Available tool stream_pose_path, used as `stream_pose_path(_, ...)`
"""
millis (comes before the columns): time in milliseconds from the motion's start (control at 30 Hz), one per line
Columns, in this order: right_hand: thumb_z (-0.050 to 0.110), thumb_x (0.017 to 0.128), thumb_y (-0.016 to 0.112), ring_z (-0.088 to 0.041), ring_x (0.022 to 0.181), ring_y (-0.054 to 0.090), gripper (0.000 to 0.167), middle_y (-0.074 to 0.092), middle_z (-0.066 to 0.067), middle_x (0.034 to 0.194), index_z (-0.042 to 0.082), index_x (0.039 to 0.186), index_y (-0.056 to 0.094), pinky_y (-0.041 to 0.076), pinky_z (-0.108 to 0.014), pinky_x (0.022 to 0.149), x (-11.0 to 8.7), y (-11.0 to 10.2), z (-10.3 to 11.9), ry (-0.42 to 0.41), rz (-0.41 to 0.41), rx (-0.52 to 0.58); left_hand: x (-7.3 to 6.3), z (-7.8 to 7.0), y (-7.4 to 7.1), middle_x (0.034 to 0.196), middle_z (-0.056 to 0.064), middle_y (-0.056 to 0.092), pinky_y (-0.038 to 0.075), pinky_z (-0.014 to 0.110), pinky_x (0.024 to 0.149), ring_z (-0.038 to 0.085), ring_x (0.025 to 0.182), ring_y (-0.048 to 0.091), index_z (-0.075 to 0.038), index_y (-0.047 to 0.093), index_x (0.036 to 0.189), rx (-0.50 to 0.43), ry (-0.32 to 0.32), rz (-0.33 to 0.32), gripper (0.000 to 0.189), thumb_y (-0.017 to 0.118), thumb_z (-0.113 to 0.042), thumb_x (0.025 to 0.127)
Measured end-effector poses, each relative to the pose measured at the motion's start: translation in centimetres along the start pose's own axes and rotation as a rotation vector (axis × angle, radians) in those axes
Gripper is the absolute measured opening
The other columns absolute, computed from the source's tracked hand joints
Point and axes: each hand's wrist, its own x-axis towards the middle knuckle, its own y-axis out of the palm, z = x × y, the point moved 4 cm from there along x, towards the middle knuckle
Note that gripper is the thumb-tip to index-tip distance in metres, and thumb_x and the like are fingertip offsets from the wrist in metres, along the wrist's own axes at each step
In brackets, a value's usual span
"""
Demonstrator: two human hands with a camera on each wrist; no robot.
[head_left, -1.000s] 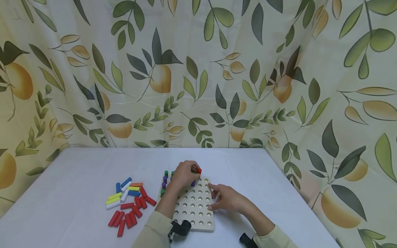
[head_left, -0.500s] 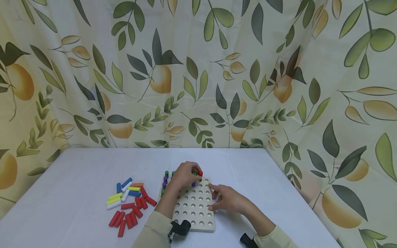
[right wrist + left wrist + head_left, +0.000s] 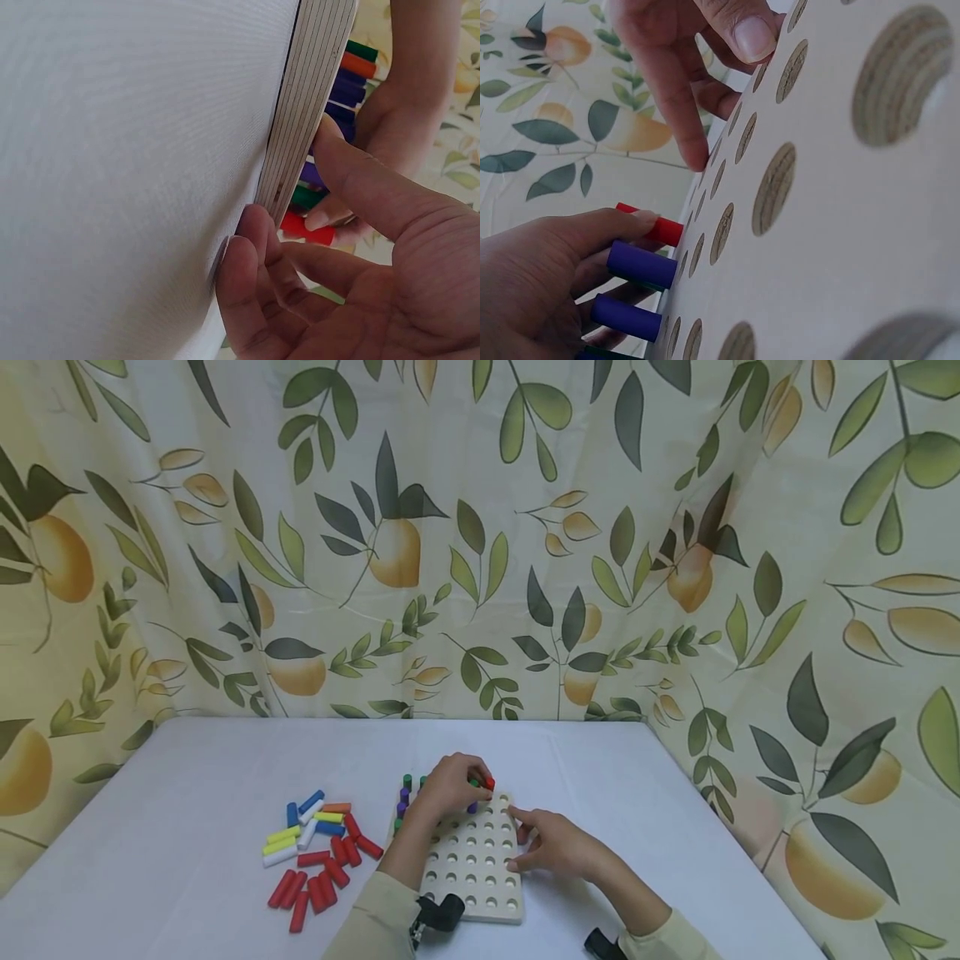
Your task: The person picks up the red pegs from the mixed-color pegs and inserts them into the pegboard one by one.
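Note:
A pale wooden pegboard [image 3: 480, 877] with rows of round holes lies on the table. At its far right corner my left hand [image 3: 450, 785] pinches a red peg [image 3: 669, 232], whose lower end meets the board; how deep it sits in a hole cannot be told. Purple pegs [image 3: 641, 265] stand upright close to those fingers, and green pegs [image 3: 407, 779] show at the far left corner. My right hand [image 3: 558, 847] holds the board's right edge, thumb on the upper rim and the other fingers curled low beside the layered side [image 3: 307, 112]. The left forearm hides part of the board.
Left of the board lies a loose pile of several pegs: red pegs [image 3: 300, 910], yellow pegs [image 3: 282, 835], white pegs [image 3: 279, 857], blue pegs [image 3: 330, 828] and an orange peg [image 3: 337, 807]. A white cloth covers the table [image 3: 187, 860]. Behind it hangs a leaf-patterned curtain [image 3: 480, 568].
The red peg in my left hand has come down slightly toward the board's far right corner. My right hand keeps its place on the edge; the whole view has shifted a little.

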Motion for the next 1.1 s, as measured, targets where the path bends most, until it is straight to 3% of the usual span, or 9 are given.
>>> stream_pose_path(600, 0.017, 0.081, 0.091, -0.018, 0.078, 0.055, 0.088, 0.057, -0.003, 0.098, -0.004, 0.153, 0.044, 0.045, -0.031, 0.066, 0.09, -0.01, -0.39, -0.009, -0.015, 0.008, -0.10, -0.47, -0.02, 0.080, -0.009, 0.067, 0.051, 0.037, 0.075, 0.012, 0.076, 0.060, -0.016, 0.076, 0.092, 0.006, -0.006, 0.002, 0.010, 0.084, -0.013, 0.087)
stream_pose_path(1100, 0.016, 0.081, 0.090, -0.019, 0.076, 0.055, 0.086, 0.058, -0.003, 0.095, -0.006, 0.151, 0.045, 0.044, -0.031, 0.065, 0.27, 0.17, -0.34, -0.031, -0.006, 0.007, -0.15, -0.55, 0.12, 0.083, -0.006, 0.068, 0.052, 0.042, 0.084, 0.016, 0.082, 0.061, -0.012, 0.076, 0.097, -0.009, -0.008, -0.001, 0.013, 0.084, -0.009, 0.087)
